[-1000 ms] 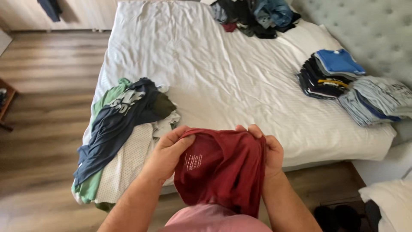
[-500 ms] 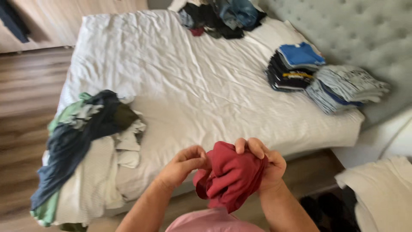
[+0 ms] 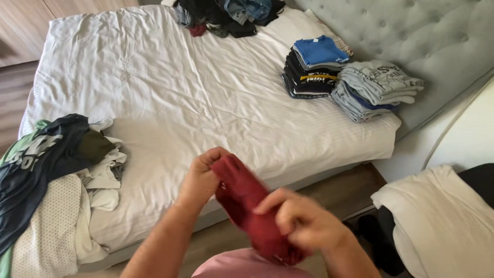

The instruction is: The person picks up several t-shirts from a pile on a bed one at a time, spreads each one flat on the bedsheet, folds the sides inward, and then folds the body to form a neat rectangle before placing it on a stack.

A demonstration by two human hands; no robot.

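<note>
Dark red cloth, the red garment (image 3: 247, 206), is now a tight narrow bundle held over the near edge of the bed (image 3: 206, 103); a second ago it hung spread wide between both hands with its inner label showing, and half a second ago it was already bunching. Judged from that, the garment is being gathered or turned, not laid flat. The view has also swung right: the pillow (image 3: 442, 221) on the floor side now shows large at the right. Left to right: loose pile of unfolded clothes (image 3: 51, 175) at the near left corner of the bed, a navy printed shirt on top, green and pale dotted pieces beneath, some draping over the edge. Left hand (image 3: 203, 177) closed, fingers curled and pinching the upper end of the red garment, just off the bed's near edge. Right hand (image 3: 303, 221) lower and nearer the body, blurred with motion; it looks closed around the lower part of the bundle, though the exact grip cannot be told. Far edge: a dark jumbled heap (image 3: 226, 13) of unsorted clothes. Right side of the bed, against the tufted grey headboard (image 3: 411, 31): two folded stacks touching each other, a dark stack with a blue shirt on top (image 3: 314, 67) and a grey stack (image 3: 375, 87).
</note>
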